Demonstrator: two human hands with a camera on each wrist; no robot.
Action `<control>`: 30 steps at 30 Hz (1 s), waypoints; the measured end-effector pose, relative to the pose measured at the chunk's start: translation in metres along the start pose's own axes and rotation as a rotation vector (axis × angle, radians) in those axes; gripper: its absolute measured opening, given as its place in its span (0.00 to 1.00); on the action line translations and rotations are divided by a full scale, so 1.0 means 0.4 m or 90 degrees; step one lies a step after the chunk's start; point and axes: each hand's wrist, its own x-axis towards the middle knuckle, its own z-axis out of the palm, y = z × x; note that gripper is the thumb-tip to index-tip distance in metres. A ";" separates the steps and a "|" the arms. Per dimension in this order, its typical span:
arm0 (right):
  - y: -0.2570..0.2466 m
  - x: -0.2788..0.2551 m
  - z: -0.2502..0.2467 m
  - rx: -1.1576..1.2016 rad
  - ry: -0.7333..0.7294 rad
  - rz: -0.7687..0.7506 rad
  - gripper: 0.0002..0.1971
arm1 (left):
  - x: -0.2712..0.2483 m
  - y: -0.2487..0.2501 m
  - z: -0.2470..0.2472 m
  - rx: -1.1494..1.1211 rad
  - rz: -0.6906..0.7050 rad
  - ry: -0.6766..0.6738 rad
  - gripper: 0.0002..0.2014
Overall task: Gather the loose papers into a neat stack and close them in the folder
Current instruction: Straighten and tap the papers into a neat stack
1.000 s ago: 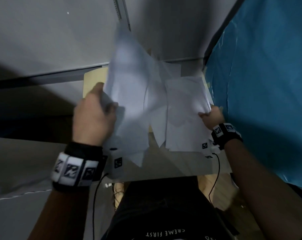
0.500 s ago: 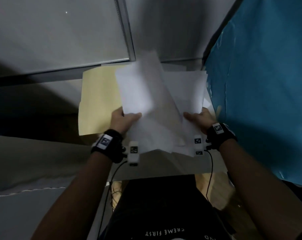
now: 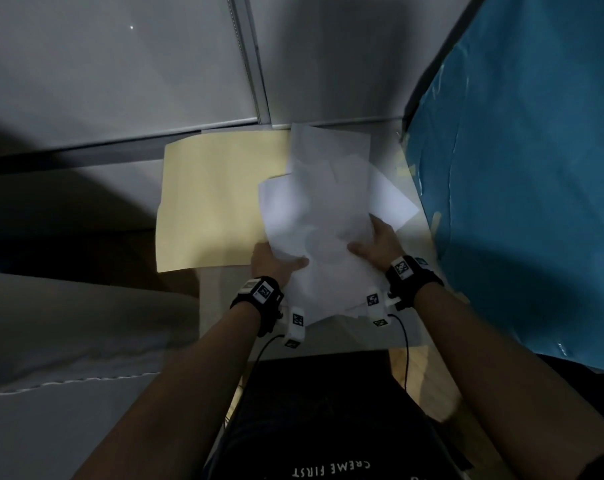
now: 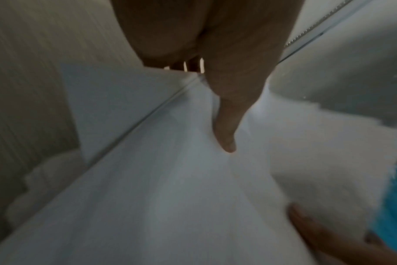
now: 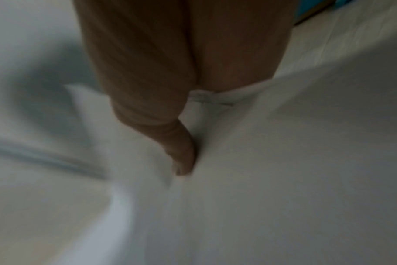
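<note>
Papers (image 3: 323, 216): our uneven sheaf — overlapping the open folder (image 3: 210, 202)
Left hand (image 3: 271, 263): pinches its near-left edge
Right hand (image 3: 380, 247): grips the right edge, seemingly — blurred

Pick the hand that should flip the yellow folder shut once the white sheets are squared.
Left hand: probably, since it grips the white paper sheets beside the open yellow card folder's bare flap; the right hand is farther.

white papers (image 3: 323, 216) lie fanned and uneven, overlapping the right part of the open yellow folder (image 3: 217, 199).
</note>
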 end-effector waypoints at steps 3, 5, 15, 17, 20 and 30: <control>0.002 -0.009 -0.052 0.136 -0.049 0.031 0.28 | -0.001 0.007 -0.031 -0.178 -0.002 0.053 0.48; 0.000 -0.023 -0.068 0.220 -0.091 0.050 0.31 | -0.002 0.018 -0.047 -0.278 0.005 -0.036 0.46; -0.132 -0.022 -0.029 0.074 0.092 -0.081 0.39 | -0.081 0.181 -0.056 -0.347 0.233 0.093 0.26; -0.137 -0.031 -0.027 0.054 0.110 -0.099 0.35 | -0.082 0.184 -0.056 -0.343 0.238 0.101 0.23; -0.091 -0.037 -0.005 0.066 0.086 -0.019 0.44 | -0.052 0.139 -0.045 -0.222 0.220 0.067 0.22; 0.007 0.003 -0.041 0.182 0.312 0.255 0.34 | 0.025 0.043 -0.098 -0.278 0.143 0.102 0.14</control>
